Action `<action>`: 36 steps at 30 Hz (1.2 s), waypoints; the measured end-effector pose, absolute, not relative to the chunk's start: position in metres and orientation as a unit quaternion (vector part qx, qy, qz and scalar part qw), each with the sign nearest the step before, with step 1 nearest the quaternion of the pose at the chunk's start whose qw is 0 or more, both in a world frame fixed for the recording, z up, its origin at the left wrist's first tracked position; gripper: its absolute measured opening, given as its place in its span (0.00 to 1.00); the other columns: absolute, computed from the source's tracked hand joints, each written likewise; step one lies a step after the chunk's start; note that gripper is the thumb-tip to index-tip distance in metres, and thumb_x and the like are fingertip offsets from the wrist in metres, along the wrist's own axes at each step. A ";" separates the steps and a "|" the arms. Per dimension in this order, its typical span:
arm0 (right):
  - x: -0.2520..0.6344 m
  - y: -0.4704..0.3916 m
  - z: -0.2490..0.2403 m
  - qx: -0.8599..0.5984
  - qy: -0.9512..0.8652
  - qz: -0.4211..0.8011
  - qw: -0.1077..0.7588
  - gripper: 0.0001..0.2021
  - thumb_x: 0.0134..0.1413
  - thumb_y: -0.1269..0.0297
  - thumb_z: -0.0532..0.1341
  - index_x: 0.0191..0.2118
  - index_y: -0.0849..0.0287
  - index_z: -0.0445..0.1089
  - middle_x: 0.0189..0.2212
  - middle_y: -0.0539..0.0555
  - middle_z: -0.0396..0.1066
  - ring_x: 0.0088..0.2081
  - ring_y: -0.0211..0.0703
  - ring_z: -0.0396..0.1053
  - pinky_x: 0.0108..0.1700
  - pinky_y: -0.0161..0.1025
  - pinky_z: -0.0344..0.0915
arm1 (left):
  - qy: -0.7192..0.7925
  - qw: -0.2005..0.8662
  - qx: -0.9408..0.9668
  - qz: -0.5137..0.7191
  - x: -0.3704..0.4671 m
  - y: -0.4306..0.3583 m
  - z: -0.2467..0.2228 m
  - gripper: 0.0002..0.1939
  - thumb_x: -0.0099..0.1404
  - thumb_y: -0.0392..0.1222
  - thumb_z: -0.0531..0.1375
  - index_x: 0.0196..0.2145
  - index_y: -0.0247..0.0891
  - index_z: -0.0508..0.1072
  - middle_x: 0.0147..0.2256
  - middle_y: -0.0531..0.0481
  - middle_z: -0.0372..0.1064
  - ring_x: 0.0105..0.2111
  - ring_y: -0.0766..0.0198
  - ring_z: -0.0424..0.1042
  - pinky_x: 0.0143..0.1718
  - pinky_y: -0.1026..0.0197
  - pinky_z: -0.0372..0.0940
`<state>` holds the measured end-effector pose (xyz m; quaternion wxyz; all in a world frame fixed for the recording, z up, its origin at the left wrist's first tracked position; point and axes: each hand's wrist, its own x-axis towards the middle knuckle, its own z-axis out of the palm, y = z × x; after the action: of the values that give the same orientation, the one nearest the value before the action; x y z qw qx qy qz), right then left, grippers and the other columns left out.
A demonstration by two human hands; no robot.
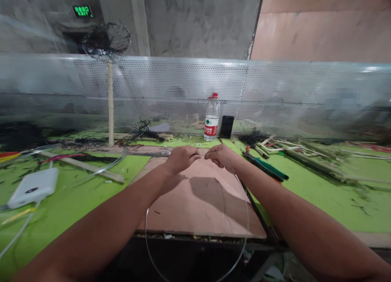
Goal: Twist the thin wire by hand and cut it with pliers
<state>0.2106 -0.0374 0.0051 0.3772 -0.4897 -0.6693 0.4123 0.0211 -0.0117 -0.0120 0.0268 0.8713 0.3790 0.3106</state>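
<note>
Over the far part of a pinkish board (214,217), my left hand (182,158) and my right hand (222,156) are close together with a small gap between their fingertips. Both hands have their fingers pinched. A thin, pale wire (147,237) forms a large loop that hangs below the hands and past the board's near edge. Its upper parts run behind my forearms toward the hands, and its ends are hidden at the fingers.
A bottle (211,121) and a black phone (227,127) stand beyond the hands. Green-handled pliers (264,167) and cut stems (317,160) lie right. A white device (33,187), a wooden strip (88,166) and an upright stick (110,105) are left. A perforated metal screen (152,86) spans the back.
</note>
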 end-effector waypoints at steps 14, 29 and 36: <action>0.226 -0.027 -0.005 -0.408 -0.621 0.564 0.362 0.13 0.53 0.57 0.57 0.32 0.64 0.69 0.13 0.46 0.60 0.13 0.30 0.55 0.14 0.30 0.52 | 0.350 0.342 0.826 0.281 0.009 -0.012 0.000 0.19 0.58 0.54 0.55 0.29 0.33 0.69 0.21 0.52 0.63 0.17 0.73 0.53 0.19 0.68 0.48; 0.203 -0.041 -0.018 -0.327 -0.703 0.530 0.343 0.15 0.45 0.56 0.64 0.34 0.65 0.70 0.27 0.54 0.71 0.28 0.38 0.69 0.35 0.38 0.66 | 0.334 0.357 0.813 0.316 0.018 -0.013 -0.005 0.14 0.59 0.50 0.55 0.30 0.34 0.68 0.23 0.53 0.65 0.22 0.71 0.60 0.25 0.67 0.54; 0.205 -0.034 -0.016 -0.381 -0.743 0.409 0.368 0.08 0.44 0.63 0.62 0.24 0.64 0.69 0.20 0.51 0.69 0.24 0.35 0.66 0.31 0.35 0.63 | 0.311 0.399 0.816 0.278 0.014 -0.018 0.001 0.12 0.57 0.48 0.55 0.28 0.35 0.67 0.19 0.56 0.60 0.19 0.72 0.55 0.23 0.67 0.50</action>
<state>0.2051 -0.0335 -0.0160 0.3683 -0.3815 -0.7429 0.4086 0.0143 -0.0177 0.0007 0.3995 0.8165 0.3108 0.2779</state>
